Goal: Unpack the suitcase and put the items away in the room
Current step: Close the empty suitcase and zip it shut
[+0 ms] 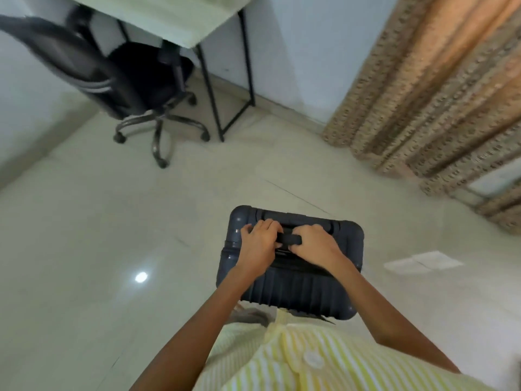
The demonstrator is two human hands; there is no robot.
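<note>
The dark suitcase stands shut on the floor, right under the fingers. The left hand and right hand both curl round its handle, which runs sideways between them.

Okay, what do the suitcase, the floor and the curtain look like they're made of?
Suitcase: probably hard moulded plastic, dark grey, semi-gloss; ribbed shell, rounded corners with small highlights. Floor: glossy pale tile or polished stone; it mirrors a lamp and shows thin joint lines. Curtain: woven fabric, matte, patterned tan and orange; it hangs in soft folds.
</note>
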